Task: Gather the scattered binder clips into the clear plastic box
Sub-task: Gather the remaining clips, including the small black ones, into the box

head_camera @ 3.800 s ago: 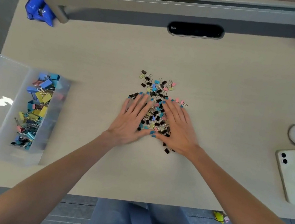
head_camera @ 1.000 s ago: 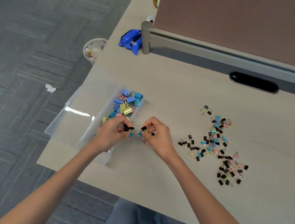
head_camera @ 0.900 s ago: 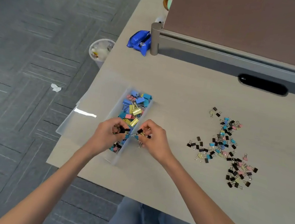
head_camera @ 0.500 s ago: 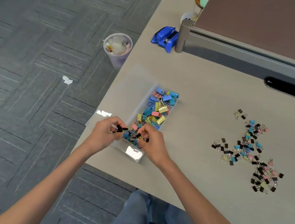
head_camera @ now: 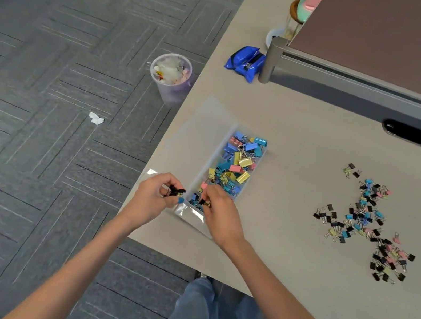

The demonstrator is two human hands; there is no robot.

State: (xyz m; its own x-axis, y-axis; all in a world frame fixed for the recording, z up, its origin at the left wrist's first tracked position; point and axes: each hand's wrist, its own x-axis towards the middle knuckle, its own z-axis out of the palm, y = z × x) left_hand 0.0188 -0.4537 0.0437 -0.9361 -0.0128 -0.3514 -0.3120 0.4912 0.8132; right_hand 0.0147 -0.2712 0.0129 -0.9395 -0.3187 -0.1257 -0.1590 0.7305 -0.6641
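Just below the frame's centre, the long, shallow clear plastic box (head_camera: 190,213) lies on the pale wood-grain tabletop (head_camera: 293,207), close to its left edge. Its clear lid (head_camera: 198,140) is folded open to the left, so the whole mouth is free. The box is already well stocked with larger blue, yellow and pink clips (head_camera: 240,161).

Both hands meet at the box's near end. The left hand (head_camera: 151,201) has its fingers curled round a few small black clips (head_camera: 176,191), held just left of the box's wall rather than over the cavity. The right hand (head_camera: 222,215) pinches another small clip (head_camera: 204,202), perhaps two, between thumb and fingertips. It holds them low over the near end of the box, probably so they drop in without bouncing out.

The step in hand looks like unloading a carried handful. Much remains to be done. A loose scatter of small black, blue, pink and yellow binder clips (head_camera: 362,214) lies on the tabletop at the right of the frame, well apart from the box. A shiny blue pouch (head_camera: 244,62) sits in the upper centre of the frame beside a grey post.
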